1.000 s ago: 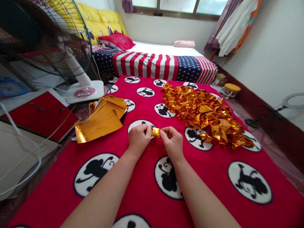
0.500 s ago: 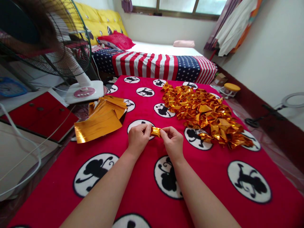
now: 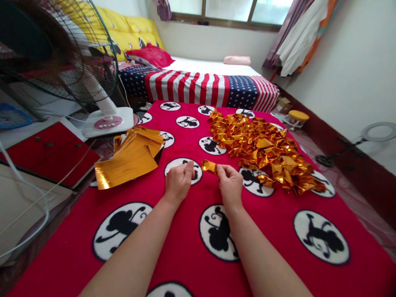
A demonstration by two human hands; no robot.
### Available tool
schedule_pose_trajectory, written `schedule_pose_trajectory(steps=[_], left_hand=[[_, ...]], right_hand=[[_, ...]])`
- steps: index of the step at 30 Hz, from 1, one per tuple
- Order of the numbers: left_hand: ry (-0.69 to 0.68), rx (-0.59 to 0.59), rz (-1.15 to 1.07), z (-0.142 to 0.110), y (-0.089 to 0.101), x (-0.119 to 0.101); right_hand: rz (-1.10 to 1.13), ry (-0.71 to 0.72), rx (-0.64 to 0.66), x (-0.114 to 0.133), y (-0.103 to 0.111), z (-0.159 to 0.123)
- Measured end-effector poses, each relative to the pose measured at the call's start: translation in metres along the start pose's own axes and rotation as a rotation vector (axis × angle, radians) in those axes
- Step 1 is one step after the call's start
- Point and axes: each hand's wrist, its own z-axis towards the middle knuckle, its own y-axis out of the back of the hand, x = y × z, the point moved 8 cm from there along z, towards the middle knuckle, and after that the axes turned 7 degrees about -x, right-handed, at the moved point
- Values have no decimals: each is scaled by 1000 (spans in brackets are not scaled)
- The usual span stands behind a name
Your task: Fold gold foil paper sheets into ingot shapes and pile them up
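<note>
My right hand [image 3: 230, 181] pinches one end of a small folded gold foil paper piece [image 3: 209, 166]; its other end points left, free. A short gap away, my left hand [image 3: 179, 180] is closed, thumb on top, with nothing showing in its fingers. Both hands are over a red blanket [image 3: 185, 222] printed with black figures in white circles. To the right lies a heap of folded gold foil pieces [image 3: 262, 144]. A fanned stack of flat gold foil sheets [image 3: 126, 165] rests at the left edge.
A standing fan [image 3: 107, 117] is at the left, its blades blurred, beside a red-doored cabinet [image 3: 49, 148]. Behind the blanket is a bed [image 3: 192, 86] with a striped cover. A yellow-topped stool [image 3: 298, 115] and a ring-shaped stand [image 3: 379, 132] are at the right wall.
My left hand has let go of the foil piece and moved slightly left. My right hand has drawn the piece a little to the right, still pinching it.
</note>
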Motion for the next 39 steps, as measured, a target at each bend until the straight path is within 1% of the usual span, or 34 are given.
schedule_pose_trajectory(steps=[2,3,5,6,8,10,13,16,19,22,24,26,31,33,36,39], left_hand=[[44,-12,-73,1,0,6],[57,-15,-98,2,0,9],[72,-17,-121,3,-1,11],[76,-16,-123,3,-1,12],[84,-8,-122,2,-2,12],[88,0,-117,2,-3,12],[89,6,-101,2,-3,11],[67,23,-111,3,-4,7],[-5,75,-127,2,-7,-2],[-95,134,-152,0,-12,-13],[-121,166,-180,-2,-15,-15],[-120,187,-188,-2,-18,-13],[-61,195,-153,1,-23,-4],[-32,185,-132,2,-23,-1],[47,130,-154,4,-20,5],[152,47,-226,6,-14,14]], right_hand=[[140,-132,1,-9,2,4],[220,-203,24,-13,2,6],[357,-339,128,-17,-3,9],[401,-407,211,-18,-7,9],[440,-529,359,-18,-12,7],[478,-635,434,-19,-13,7],[509,-760,503,-21,-14,5],[493,-798,526,-20,-14,4],[421,-754,507,-18,-14,4],[295,-649,469,-17,-16,3],[208,-582,433,-18,-18,1],[156,-530,371,-20,-19,0],[220,-366,198,-17,-15,3],[190,-282,130,-15,-10,6],[-13,-82,35,-5,1,12],[-209,143,10,11,4,15]])
